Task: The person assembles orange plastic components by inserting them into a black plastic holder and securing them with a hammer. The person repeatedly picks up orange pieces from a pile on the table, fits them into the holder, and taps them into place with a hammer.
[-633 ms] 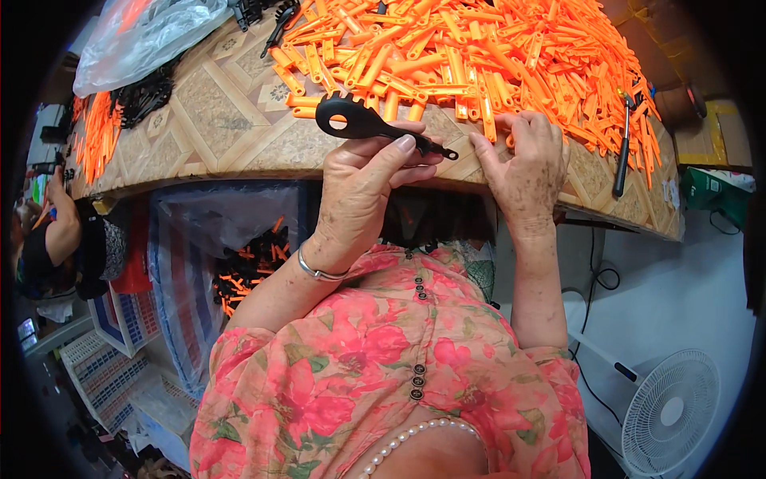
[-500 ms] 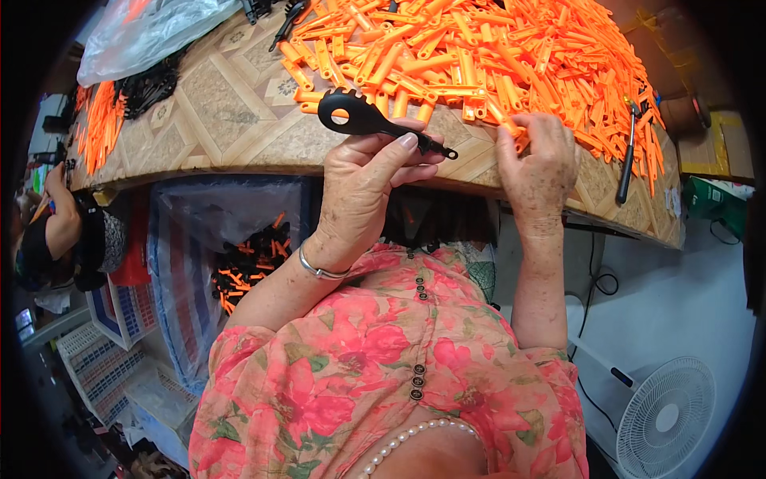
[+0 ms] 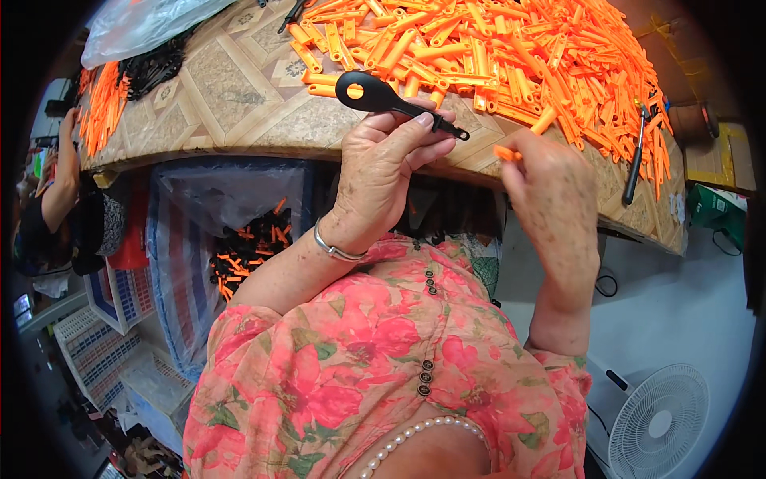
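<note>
My left hand (image 3: 371, 164) is closed round the neck of a black plastic spaghetti server (image 3: 369, 93), above the table's near edge. Its round head, with a hole through it, points left, and the looped handle end pokes out past my fingers on the right. Pinched in my right hand (image 3: 552, 195) is an orange plastic handle piece (image 3: 506, 153); only its tip shows, the rest being hidden by the fingers. The two hands are apart, the server's loop end facing the orange tip. Beyond them spreads a big heap of like orange handle pieces (image 3: 479, 60).
On the table's right lies a tool with a black grip (image 3: 635, 166). A plastic-lined bag (image 3: 171, 263) below the table holds black and orange pieces. Far left are more orange pieces (image 3: 104, 108), a clear plastic bag (image 3: 144, 28) and another person's arm (image 3: 64, 172). A white fan (image 3: 659, 423) stands lower right.
My right hand has drawn back from the heap toward me with an orange handle piece in its fingers. The spaghetti server has turned over, and its teeth no longer show.
</note>
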Demonstrator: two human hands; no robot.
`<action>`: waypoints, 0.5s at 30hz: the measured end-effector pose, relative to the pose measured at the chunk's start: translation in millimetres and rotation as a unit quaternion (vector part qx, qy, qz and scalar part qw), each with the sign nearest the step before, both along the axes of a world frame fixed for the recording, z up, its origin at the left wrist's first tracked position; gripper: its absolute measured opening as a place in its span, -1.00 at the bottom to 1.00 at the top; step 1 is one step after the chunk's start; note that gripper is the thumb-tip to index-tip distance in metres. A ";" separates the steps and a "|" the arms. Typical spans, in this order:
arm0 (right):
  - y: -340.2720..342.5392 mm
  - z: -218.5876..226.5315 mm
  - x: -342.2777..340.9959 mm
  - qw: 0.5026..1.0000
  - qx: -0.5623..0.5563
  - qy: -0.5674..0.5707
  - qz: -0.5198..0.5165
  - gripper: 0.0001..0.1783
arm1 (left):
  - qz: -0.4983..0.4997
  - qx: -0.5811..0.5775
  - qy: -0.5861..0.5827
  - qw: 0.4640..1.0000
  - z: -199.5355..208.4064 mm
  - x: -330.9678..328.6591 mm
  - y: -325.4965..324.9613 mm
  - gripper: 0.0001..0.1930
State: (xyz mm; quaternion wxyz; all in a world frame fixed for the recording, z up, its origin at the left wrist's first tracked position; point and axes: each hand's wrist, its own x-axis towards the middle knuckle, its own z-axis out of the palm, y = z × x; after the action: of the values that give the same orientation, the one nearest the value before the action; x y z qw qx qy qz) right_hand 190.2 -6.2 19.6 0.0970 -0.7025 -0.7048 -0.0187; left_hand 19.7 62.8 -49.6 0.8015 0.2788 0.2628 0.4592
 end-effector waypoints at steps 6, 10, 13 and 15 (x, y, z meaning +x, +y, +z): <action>13.2 -25.8 7.5 0.990 0.001 0.144 -0.008 -0.82 | 0.045 0.018 0.015 0.999 0.7 -9.8 0.7 -0.79; 16.2 -38.4 8.7 0.993 0.048 0.106 -0.010 -0.77 | 0.060 0.021 0.024 0.998 -1.6 -14.1 2.3 -0.78; 21.3 -43.7 8.4 0.992 0.106 0.055 0.028 -0.77 | 0.051 0.012 0.024 0.998 -1.1 -13.6 1.8 -0.75; 24.1 -46.3 8.7 0.993 0.106 0.050 0.028 -0.78 | 0.046 0.012 0.019 0.999 -0.4 -12.2 2.0 -0.73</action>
State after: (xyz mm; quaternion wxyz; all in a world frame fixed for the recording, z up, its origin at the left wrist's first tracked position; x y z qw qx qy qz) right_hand 198.9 17.9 -26.7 0.2060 -0.6686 -0.7124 -0.0554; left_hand 7.5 64.8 -50.0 0.7713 0.2843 0.2847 0.4931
